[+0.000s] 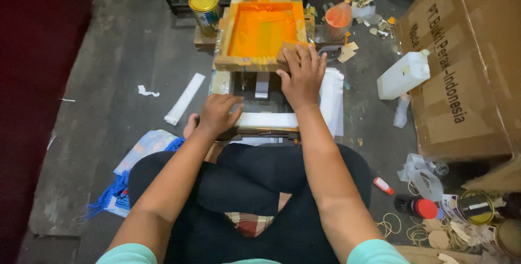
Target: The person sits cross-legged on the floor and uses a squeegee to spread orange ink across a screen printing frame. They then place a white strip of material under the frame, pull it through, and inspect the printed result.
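Right hand [303,74] lies flat, fingers spread, on the near right edge of the wooden screen frame [260,31] (its mesh flooded with orange ink), gripping nothing. Left hand [217,113] curls loosely on the white sheet [268,119] at the near edge of the printing base, nothing clasped. Clutter crowds the right: white jug [404,74], cardboard box [467,63]. Bare floor [103,79] opens left.
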